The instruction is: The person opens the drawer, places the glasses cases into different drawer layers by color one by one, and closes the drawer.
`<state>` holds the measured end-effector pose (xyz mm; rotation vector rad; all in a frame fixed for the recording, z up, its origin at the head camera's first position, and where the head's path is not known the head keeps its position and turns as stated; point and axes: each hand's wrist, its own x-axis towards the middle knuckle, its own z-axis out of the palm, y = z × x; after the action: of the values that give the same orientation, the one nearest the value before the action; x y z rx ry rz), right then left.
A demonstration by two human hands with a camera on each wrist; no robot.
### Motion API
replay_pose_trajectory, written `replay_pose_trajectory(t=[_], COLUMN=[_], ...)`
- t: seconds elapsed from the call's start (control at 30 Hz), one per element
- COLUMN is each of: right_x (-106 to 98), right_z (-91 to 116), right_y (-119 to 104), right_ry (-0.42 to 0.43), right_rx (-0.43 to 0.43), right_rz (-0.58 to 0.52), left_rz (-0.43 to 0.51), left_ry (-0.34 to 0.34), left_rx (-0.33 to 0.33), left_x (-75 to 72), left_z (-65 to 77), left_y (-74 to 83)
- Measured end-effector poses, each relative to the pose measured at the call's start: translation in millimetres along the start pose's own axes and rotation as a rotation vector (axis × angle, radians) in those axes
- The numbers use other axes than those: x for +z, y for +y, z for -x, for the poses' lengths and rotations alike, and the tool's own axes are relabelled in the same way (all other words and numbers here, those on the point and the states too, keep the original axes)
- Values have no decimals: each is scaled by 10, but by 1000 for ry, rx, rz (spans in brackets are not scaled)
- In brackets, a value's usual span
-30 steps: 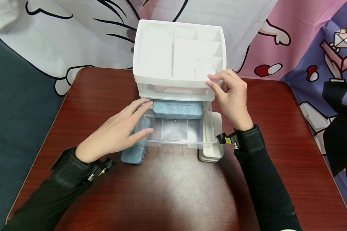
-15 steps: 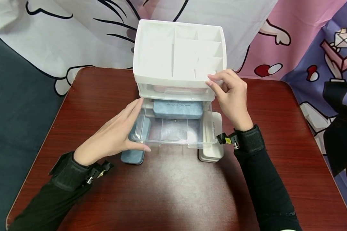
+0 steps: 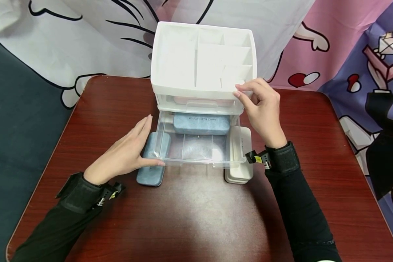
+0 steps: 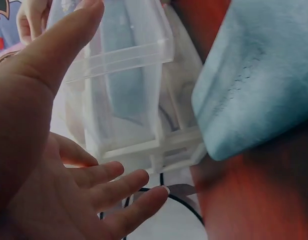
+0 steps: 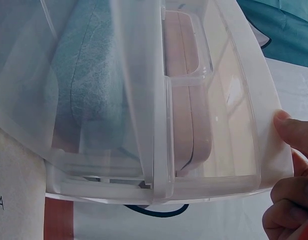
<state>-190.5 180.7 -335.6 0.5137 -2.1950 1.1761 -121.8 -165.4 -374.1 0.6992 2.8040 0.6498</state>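
A white plastic drawer organizer (image 3: 175, 58) stands at the back of the table, its clear lower drawer (image 3: 196, 147) pulled out. A blue glasses case (image 3: 201, 126) with printed lettering lies inside the drawer's rear part. My right hand (image 3: 263, 107) pinches the front right corner of the organizer's top rim between thumb and fingers. Beside the drawer's left wall, my left hand (image 3: 121, 154) is held with straight fingers and the thumb apart, gripping nothing. Its thumb passes over another blue case (image 3: 150, 176) on the table. In the right wrist view, a pink case (image 5: 186, 100) shows inside the upper drawer, which is closed.
Stacked cream-coloured cases (image 3: 239, 173) lie right of the pulled-out drawer, partly under its front corner in the head view. The organizer's top is divided into shallow compartments. Behind the brown table (image 3: 196, 218) hangs a printed cartoon cloth (image 3: 85, 40).
My left hand has drawn back leftward from over the drawer's left side to beside it. My right hand stays at the organizer's corner, and the drawer has kept its place.
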Motion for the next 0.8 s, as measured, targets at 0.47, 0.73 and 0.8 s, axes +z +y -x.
replay_pose_trajectory(t=[0.47,0.73,0.8], right_x=[-4,-19,-18], right_z=[-1,-8,-7], right_y=[-127,-220,-219], right_ry=[-1,-2,-5], right_rx=[37,30,35], right_rz=[-10,-9,-7], left_rz=[24,3,-2], left_ry=[-84,-114,-114], left_rx=[-80,-168,-171], left_x=[163,336,367], left_z=[20,18,17], left_y=[-119,-88,-86])
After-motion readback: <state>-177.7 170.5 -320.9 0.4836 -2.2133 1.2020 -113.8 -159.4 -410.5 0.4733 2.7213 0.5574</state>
